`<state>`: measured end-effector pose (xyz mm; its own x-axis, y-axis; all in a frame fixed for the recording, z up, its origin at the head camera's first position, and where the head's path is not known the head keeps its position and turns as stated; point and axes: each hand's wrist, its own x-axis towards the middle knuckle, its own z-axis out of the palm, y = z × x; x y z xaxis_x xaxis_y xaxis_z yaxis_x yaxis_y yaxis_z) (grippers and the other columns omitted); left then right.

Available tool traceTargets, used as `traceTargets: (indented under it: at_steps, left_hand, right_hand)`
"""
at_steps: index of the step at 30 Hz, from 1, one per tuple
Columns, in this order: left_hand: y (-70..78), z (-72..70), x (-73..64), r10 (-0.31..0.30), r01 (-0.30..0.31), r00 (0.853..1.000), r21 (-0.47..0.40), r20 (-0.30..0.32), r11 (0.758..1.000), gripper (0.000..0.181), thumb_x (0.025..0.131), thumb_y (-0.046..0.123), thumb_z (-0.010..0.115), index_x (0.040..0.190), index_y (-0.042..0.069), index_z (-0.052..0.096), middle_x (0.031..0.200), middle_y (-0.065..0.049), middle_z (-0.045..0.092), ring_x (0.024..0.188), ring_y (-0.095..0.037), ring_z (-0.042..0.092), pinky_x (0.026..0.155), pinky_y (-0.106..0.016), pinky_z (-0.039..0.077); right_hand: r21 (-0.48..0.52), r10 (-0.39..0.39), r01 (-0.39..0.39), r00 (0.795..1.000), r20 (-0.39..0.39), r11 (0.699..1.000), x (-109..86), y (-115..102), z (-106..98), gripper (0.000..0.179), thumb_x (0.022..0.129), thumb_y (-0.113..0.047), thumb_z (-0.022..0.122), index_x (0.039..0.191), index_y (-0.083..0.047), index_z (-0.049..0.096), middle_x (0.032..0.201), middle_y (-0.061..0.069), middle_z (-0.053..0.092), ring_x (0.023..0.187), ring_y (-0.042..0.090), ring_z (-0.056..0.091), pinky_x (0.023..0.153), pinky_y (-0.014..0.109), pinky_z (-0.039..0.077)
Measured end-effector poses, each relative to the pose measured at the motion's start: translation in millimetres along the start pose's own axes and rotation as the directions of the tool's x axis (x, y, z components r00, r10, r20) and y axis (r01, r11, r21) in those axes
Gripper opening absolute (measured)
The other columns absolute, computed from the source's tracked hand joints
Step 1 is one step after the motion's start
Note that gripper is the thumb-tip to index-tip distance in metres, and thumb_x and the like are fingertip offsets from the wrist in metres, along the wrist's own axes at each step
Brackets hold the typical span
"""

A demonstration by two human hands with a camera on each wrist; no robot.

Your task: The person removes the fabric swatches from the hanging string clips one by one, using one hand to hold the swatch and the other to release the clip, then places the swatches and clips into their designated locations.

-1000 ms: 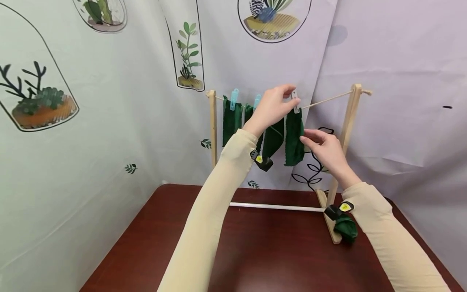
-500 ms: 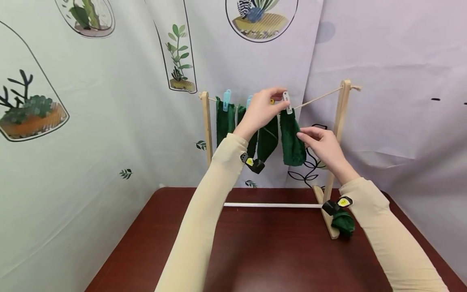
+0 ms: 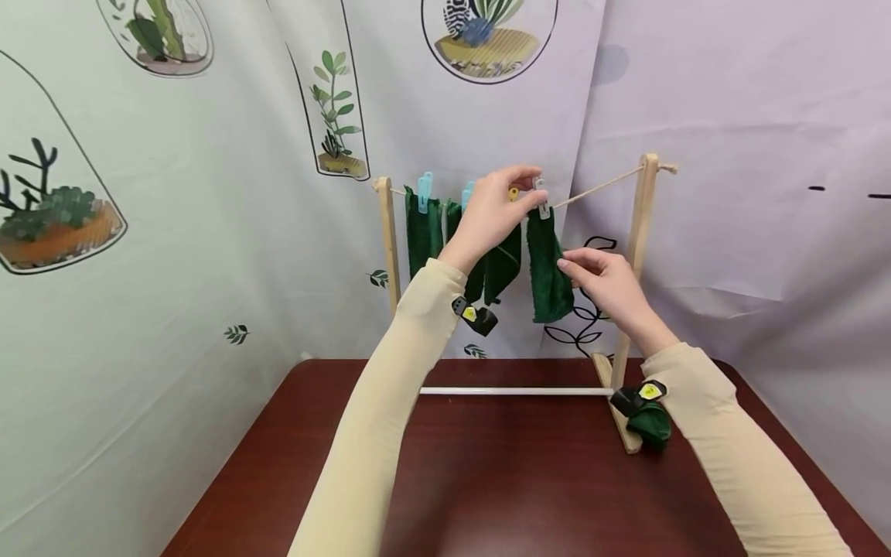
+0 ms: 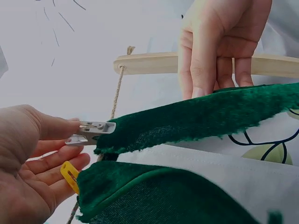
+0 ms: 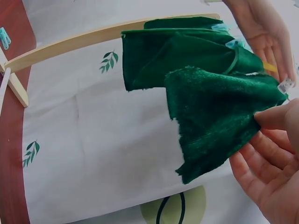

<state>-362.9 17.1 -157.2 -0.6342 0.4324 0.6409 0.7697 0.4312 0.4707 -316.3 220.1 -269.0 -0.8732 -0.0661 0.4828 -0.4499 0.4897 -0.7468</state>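
Observation:
My left hand (image 3: 490,210) pinches a grey-white clothespin (image 4: 96,130) between thumb and fingers. That clothespin sits at the top of the rightmost green velvet cloth (image 3: 546,271), on the twine line (image 3: 599,187). The right hand (image 3: 609,286) pinches the side edge of the same cloth between thumb and fingertips, drawing it out a little to the right. Close to the left fingers, a yellow clothespin (image 4: 70,176) clips a second green cloth (image 4: 154,193). Further left, a blue clothespin (image 3: 425,193) holds another green cloth (image 3: 420,236); a second blue clothespin (image 3: 468,193) is partly behind the left hand.
A wooden post (image 3: 640,224) and a left post (image 3: 387,240) carry the line. A white rod (image 3: 515,391) runs low across the dark red table (image 3: 487,480). One bunched green cloth (image 3: 650,424) lies by the right foot. A patterned sheet (image 3: 278,193) hangs behind.
The head view has shifted slightly, so the scene slides left. The right hand has pulled the cloth's edge a bit outward; the left hand keeps its pinch on the grey-white clothespin.

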Motion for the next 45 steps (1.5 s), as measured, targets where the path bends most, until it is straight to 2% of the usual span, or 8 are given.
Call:
traceTargets:
  at_steps: [6,10,19,26,33,36,40,45]
  left_hand:
    - [6.2,-1.1,-1.8,0.063,-0.062,0.996,0.009,-0.069,0.998,0.034,0.097,0.018,0.07,0.128,0.004,0.067,0.115,-0.006,0.07,0.109,-0.013,0.063,0.092,-0.021,0.047]
    - [5.9,0.8,-3.2,0.082,-0.081,0.992,0.007,-0.098,0.997,0.031,0.096,0.016,0.072,0.124,0.005,0.07,0.112,-0.005,0.071,0.105,-0.013,0.064,0.09,-0.022,0.048]
    - [2.1,4.6,-6.3,0.071,-0.078,0.984,-0.037,-0.165,0.996,0.022,0.094,0.012,0.074,0.114,0.003,0.073,0.103,-0.005,0.073,0.094,-0.012,0.066,0.083,-0.019,0.05]
    - [6.7,0.4,-4.8,0.151,-0.165,0.961,-0.04,-0.232,0.985,0.014,0.093,0.007,0.073,0.106,0.001,0.073,0.1,-0.008,0.074,0.091,-0.015,0.068,0.086,-0.017,0.051]
    - [10.8,-7.1,-6.8,0.167,-0.184,0.951,-0.041,-0.259,0.982,0.013,0.094,0.007,0.072,0.106,0.002,0.073,0.102,-0.008,0.074,0.092,-0.014,0.068,0.087,-0.016,0.05]
    - [11.4,-10.6,-8.8,0.212,-0.231,0.935,-0.035,-0.284,0.972,0.014,0.094,0.007,0.072,0.106,0.001,0.073,0.102,-0.009,0.074,0.092,-0.014,0.068,0.087,-0.016,0.051]
    - [12.0,-14.3,-17.5,0.256,-0.264,0.927,0.009,-0.274,0.965,0.018,0.094,0.008,0.073,0.11,0.0,0.071,0.104,-0.009,0.072,0.094,-0.014,0.067,0.089,-0.016,0.049]
    - [6.8,-18.3,-41.5,0.267,-0.26,0.942,0.063,-0.204,0.964,0.022,0.095,0.008,0.071,0.115,0.001,0.069,0.109,-0.009,0.069,0.1,-0.015,0.066,0.094,-0.015,0.047]
  right_hand:
    - [-0.009,-0.015,0.015,1.0,-0.015,1.0,1.1,-2,-3,0.044,0.103,-0.04,0.059,0.13,-0.007,0.067,0.116,0.013,0.069,0.089,0.018,0.062,0.079,0.029,0.049]
    - [-0.014,-0.017,0.016,1.0,-0.01,1.0,0.5,-3,-4,0.044,0.103,-0.04,0.058,0.129,-0.005,0.067,0.118,0.014,0.069,0.088,0.017,0.062,0.079,0.028,0.049]
    - [-0.02,-0.019,0.019,1.0,-0.007,1.0,-0.2,-7,-3,0.044,0.103,-0.039,0.058,0.128,-0.005,0.068,0.118,0.015,0.069,0.091,0.015,0.063,0.08,0.025,0.051]
    - [-0.009,-0.009,0.009,1.0,-0.004,1.0,-2.3,-11,-7,0.045,0.103,-0.038,0.057,0.131,-0.004,0.066,0.124,0.016,0.066,0.1,0.009,0.061,0.086,0.023,0.049]
    - [-0.029,0.032,-0.032,0.999,-0.008,0.999,-5.4,-7,-9,0.048,0.101,-0.046,0.059,0.13,-0.008,0.067,0.124,0.011,0.067,0.102,0.01,0.061,0.086,0.025,0.048]
    - [-0.037,0.041,-0.04,0.999,0.013,0.998,-8.2,-4,-12,0.047,0.102,-0.043,0.059,0.131,-0.007,0.066,0.127,0.011,0.065,0.103,0.006,0.059,0.086,0.023,0.047]
    - [-0.088,0.051,-0.044,0.996,0.076,0.995,-14.1,2,-17,0.045,0.102,-0.039,0.06,0.131,-0.006,0.066,0.125,0.014,0.065,0.099,0.005,0.059,0.081,0.021,0.047]
    - [-0.189,0.068,-0.037,0.984,0.164,0.981,-29.0,15,-28,0.042,0.102,-0.04,0.061,0.127,-0.007,0.069,0.12,0.013,0.069,0.095,0.007,0.062,0.076,0.021,0.05]
